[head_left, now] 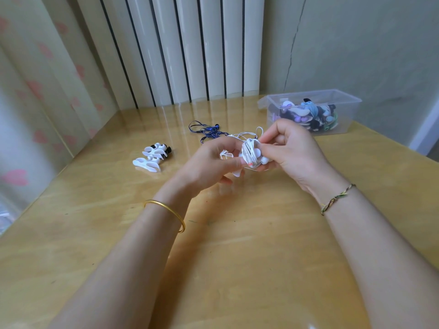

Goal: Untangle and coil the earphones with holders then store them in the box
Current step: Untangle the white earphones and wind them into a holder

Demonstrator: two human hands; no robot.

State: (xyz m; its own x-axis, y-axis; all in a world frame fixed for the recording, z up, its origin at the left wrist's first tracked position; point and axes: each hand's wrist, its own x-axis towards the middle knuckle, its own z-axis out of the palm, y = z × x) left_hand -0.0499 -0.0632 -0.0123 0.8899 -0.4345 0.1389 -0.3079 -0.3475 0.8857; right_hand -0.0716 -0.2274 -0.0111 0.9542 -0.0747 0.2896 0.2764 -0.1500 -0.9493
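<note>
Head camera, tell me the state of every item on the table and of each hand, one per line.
White earphones: wound into a bundle, some cord loose, held between both hands.
Left hand: grips the bundle.
Right hand: pinches the cord at the bundle.
Blue earphones: tangled, loose on table.
Spare holders: piled on table, unused.
Box: open, holds coiled earphones.

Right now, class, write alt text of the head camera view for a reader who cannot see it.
The left hand grips white earphones wound into a bundle above a wooden table; the right hand pinches the cable. Behind lie blue earphones, spare holders and a clear box holding coiled earphones.
</note>
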